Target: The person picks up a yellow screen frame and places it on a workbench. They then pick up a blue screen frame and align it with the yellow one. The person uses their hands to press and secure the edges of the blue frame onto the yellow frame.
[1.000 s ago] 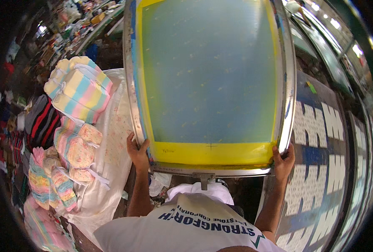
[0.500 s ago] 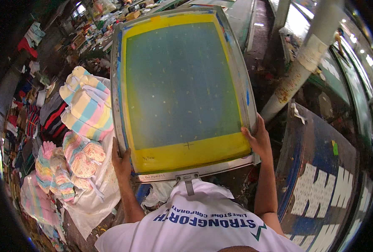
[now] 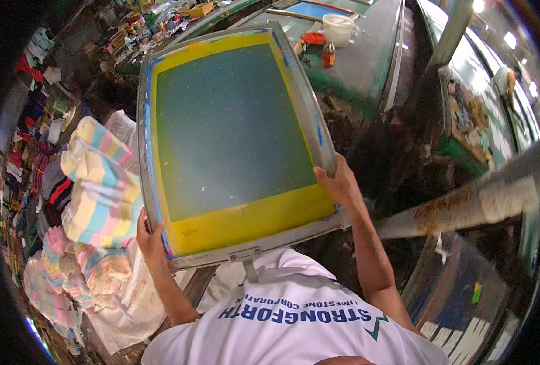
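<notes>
A large screen-printing frame [image 3: 233, 134] is held up in front of my chest, tilted a little. Its mesh is grey-green inside a yellow border, and a metal clip [image 3: 245, 255] sits at the middle of its near edge. My left hand [image 3: 153, 238] grips the near left side, thumb on the front. On the right side, lower down, my right hand [image 3: 338, 184] clasps the rim with its thumb over the front. The other fingers of both hands are partly hidden behind the frame.
Bundles of striped pastel cloth [image 3: 103, 204] lie on a white sack at the left. A rusty pole [image 3: 464, 210] rises at the right beside a dark printing board [image 3: 452, 286]. Ahead, a long table [image 3: 367, 67] carries a white bucket [image 3: 338, 30] and an orange bottle [image 3: 329, 55]. Another person [image 3: 506, 85] stands far right.
My view has turned to the right, bringing the table with the bucket and bottle into sight. The frame sits slightly further left in the picture, still in both hands.
</notes>
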Available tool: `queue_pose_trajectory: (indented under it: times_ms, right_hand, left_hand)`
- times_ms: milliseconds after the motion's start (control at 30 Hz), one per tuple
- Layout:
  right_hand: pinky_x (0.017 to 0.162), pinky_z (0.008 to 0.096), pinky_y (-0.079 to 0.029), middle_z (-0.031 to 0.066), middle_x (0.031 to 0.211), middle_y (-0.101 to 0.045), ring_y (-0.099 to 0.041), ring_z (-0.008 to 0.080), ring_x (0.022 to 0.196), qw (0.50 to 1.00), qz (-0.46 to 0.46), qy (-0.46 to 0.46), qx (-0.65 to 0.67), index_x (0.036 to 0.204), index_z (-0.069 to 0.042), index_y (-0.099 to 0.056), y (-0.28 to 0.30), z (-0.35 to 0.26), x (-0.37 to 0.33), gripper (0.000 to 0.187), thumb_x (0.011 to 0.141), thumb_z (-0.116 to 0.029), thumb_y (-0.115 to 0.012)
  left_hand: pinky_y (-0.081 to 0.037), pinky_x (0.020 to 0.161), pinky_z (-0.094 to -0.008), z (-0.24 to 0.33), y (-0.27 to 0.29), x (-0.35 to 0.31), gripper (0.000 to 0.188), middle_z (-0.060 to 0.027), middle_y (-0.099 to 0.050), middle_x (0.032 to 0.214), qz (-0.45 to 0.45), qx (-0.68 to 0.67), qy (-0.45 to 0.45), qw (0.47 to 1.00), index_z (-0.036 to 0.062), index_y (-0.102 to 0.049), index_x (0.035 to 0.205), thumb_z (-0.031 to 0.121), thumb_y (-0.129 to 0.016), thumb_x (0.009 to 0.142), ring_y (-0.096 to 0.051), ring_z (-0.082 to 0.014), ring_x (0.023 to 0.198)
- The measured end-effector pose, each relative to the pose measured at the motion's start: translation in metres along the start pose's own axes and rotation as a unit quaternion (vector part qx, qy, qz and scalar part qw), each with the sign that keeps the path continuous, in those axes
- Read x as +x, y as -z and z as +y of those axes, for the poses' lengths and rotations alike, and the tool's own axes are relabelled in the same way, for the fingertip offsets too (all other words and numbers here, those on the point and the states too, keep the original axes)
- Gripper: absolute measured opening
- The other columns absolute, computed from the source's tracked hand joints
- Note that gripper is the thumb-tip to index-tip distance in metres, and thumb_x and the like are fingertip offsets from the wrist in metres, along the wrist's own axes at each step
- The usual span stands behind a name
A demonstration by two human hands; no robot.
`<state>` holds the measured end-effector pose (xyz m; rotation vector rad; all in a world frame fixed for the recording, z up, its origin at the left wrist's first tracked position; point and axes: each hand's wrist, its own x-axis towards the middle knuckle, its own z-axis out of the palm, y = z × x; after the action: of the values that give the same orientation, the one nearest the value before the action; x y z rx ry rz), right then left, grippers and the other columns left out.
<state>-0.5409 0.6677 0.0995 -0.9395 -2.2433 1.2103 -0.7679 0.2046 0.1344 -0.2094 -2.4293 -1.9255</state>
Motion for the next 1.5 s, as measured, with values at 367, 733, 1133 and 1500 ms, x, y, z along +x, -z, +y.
queue_pose_trajectory:
  times_ms: [367, 733, 1133, 1500]
  right_hand:
    - [0.096, 0.0478, -0.054, 0.0257, 0.124, -0.07, -0.07, 0.0392, 0.114, 0.996, -0.076, 0.007, 0.045, 0.149, -0.005, -0.046, -0.062, -0.019, 0.21, 0.071, 0.094, -0.038, -0.077]
    - [0.096, 0.0465, -0.054, 0.0277, 0.128, -0.067, -0.069, 0.0406, 0.113, 0.96, -0.242, 0.12, 0.069, 0.151, 0.0, -0.042, -0.192, -0.047, 0.367, 0.078, 0.092, -0.039, -0.077]
    - [0.093, 0.0455, -0.056, 0.0246, 0.122, -0.071, -0.072, 0.0379, 0.107, 0.918, -0.339, 0.117, 0.17, 0.147, -0.002, -0.049, -0.289, -0.119, 0.49, 0.071, 0.09, -0.034, -0.079]
    - [0.093, 0.0354, -0.054, 0.0146, 0.124, -0.067, -0.066, 0.0198, 0.107, 0.935, -0.201, 0.047, 0.288, 0.143, 0.003, -0.053, -0.437, -0.206, 0.626, 0.061, 0.091, -0.019, -0.078]
  left_hand:
    - [-0.048, 0.101, -0.031, -0.004, -0.063, 0.075, 0.058, -0.0124, -0.063, 0.139, 0.166, -0.013, 0.056, 0.984, -0.0026, -0.054, 0.149, 0.002, -0.072, 0.094, -0.059, -0.0207, 0.12]
    - [-0.036, 0.119, -0.0399, 0.054, -0.094, 0.074, 0.049, -0.0162, -0.061, 0.147, 0.341, 0.239, 0.03, 0.908, -0.0029, -0.061, 0.144, 0.021, -0.064, 0.101, -0.054, -0.028, 0.135]
    - [-0.039, 0.115, -0.0398, 0.082, -0.137, 0.144, 0.047, -0.0178, -0.063, 0.144, 0.451, 0.274, 0.032, 0.849, -0.0052, -0.062, 0.142, 0.022, -0.061, 0.103, -0.056, -0.0281, 0.132]
    - [-0.034, 0.121, -0.0418, 0.022, -0.058, 0.465, 0.056, -0.0188, -0.055, 0.153, 0.348, 0.176, -0.037, 0.92, -0.005, -0.053, 0.149, 0.021, -0.068, 0.102, -0.049, -0.0299, 0.143]
